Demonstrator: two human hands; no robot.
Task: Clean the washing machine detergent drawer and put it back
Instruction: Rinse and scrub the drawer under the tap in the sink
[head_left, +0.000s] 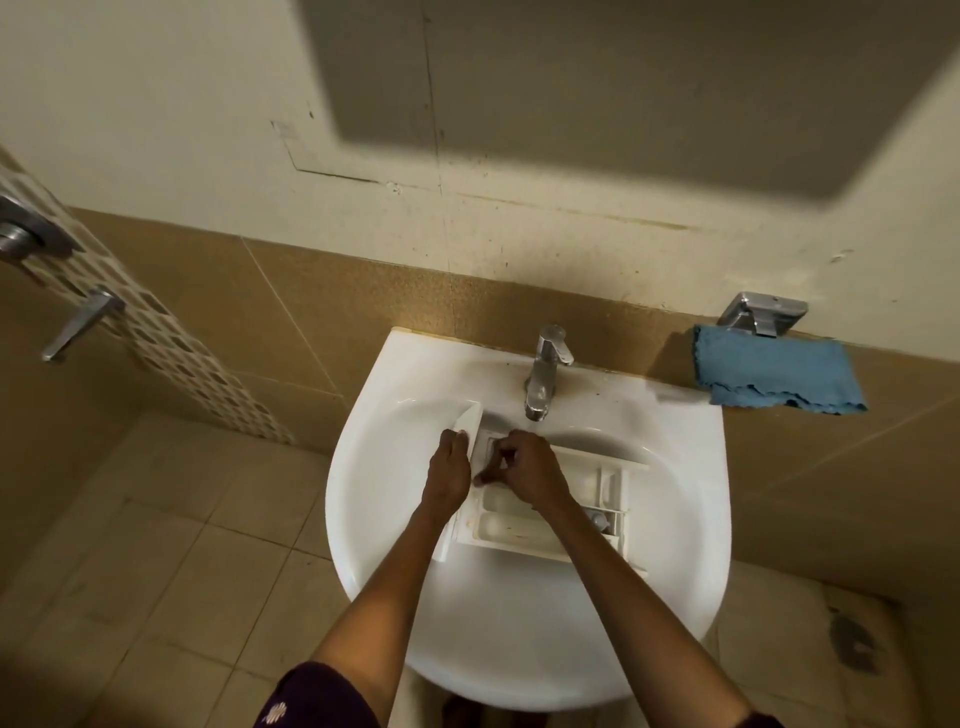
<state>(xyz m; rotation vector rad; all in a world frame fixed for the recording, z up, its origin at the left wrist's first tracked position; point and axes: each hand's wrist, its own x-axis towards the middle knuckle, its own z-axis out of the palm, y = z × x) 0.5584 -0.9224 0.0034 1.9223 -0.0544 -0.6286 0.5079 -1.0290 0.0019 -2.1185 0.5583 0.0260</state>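
**A:** Upper frame?
**B:** A scuffed cream wall (156, 104), with a broad shadow (623, 78) across the top and tan tiles (208, 291) below.
**A:** Left edge?
**B:** A mosaic strip (156, 332) runs diagonally past a chrome lever handle (78, 325).
**A:** Centre and right?
**B:** A white basin (519, 649) with a chrome tap (545, 374), and a blue cloth (774, 374) under a chrome holder (763, 312). Beige floor tiles (156, 545) lie lower left, a dark stain (852, 644) lower right.

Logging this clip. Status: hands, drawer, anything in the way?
Left hand grips detergent drawer by its front panel. Right hand fingers curled at front compartment, grasp unclear. Drawer lies in sink. Nothing in the way; blue cloth aside on ledge.
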